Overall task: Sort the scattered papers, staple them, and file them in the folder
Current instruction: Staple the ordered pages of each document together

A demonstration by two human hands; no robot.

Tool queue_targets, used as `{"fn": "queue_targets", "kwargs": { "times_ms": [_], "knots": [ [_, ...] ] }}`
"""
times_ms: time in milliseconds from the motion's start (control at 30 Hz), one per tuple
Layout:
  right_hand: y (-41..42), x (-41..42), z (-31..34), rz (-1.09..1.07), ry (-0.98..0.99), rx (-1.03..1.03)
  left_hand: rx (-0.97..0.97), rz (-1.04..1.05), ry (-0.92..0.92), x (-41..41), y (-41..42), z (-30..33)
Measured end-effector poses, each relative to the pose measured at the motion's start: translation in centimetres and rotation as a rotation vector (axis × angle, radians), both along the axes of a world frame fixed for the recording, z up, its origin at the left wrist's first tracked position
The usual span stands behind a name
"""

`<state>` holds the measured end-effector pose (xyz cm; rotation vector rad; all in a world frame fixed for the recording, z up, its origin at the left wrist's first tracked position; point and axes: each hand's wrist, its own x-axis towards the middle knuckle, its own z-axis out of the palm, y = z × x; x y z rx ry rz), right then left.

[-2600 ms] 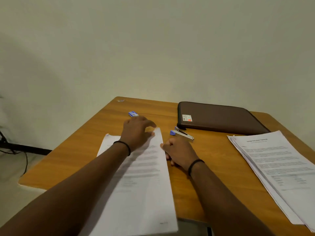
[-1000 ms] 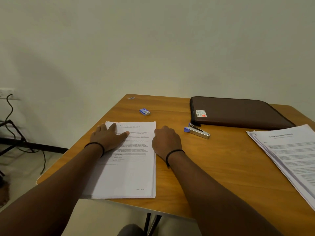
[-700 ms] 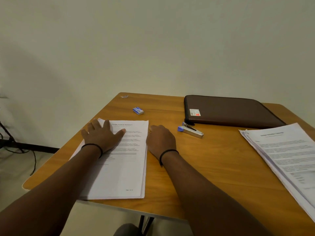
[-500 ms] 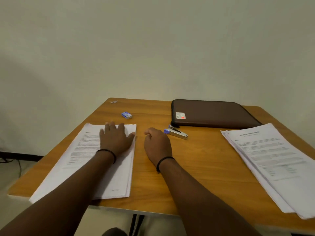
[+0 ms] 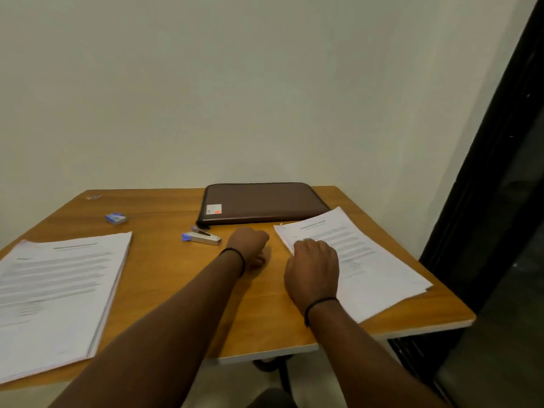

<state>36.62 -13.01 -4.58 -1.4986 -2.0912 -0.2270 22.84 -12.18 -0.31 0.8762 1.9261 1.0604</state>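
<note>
Resting on the right paper stack [image 5: 362,260], right hand [image 5: 313,270] touches its left edge, grip unclear; left hand [image 5: 250,245] curled empty between stapler [image 5: 203,237] and stack, folder [image 5: 262,203] beyond

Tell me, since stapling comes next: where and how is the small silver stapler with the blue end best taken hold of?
Probably across the long sides of the small silver stapler with the blue end, near its middle, coming from above. It lies flat on the wooden table, lengthwise left to right, with nothing touching it. The left hand is nearest, just to its right.
</note>
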Motion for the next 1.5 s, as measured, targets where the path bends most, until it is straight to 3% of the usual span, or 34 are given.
{"fn": "queue_targets", "kwargs": {
  "times_ms": [100,300,467,633,767,867,1033,1167,1300,1367,1500],
  "knots": [
    [0.2,0.9,0.1,-0.108,-0.008,-0.197,0.004,-0.07,-0.155,3.1,2.0,1.7],
    [1.6,1.8,-0.5,-0.109,0.029,-0.215,-0.054,-0.059,-0.385,5.9,5.5,1.4],
    [2.1,2.3,-0.8,-0.118,0.111,-0.222,0.087,0.05,-0.263,5.9,8.2,-2.3],
    [1.3,3.0,-0.8,-0.024,0.33,-0.085,0.345,-0.019,0.187,5.6,5.9,-3.1],
    [3.5,4.0,3.0,0.088,0.338,0.072,0.577,-0.056,0.12,2.9,3.8,0.2],
    [4.8,3.4,6.8,0.036,0.492,0.138,0.7,-0.101,0.008,-0.2,1.2,2.9],
    [5.1,2.3,11.0,0.277,1.038,-0.294,0.805,-0.084,-0.001,-4.8,-2.3,6.8],
    [3.5,0.2,11.7,0.459,1.181,-0.271,0.883,-0.029,-0.011,-6.8,-4.9,8.7],
    [1.6,-1.8,13.3,0.614,1.288,-0.291,0.931,-0.012,-0.142,-8.5,-6.8,10.2],
    [0.7,-2.2,12.8,0.635,1.33,-0.331,0.915,-0.049,-0.202,-8.7,-7.6,9.9],
    [-1.2,-2.5,8.6,0.672,1.371,-0.477,0.818,-0.173,-0.134,-8.1,-8.9,6.3]
  ]
}}
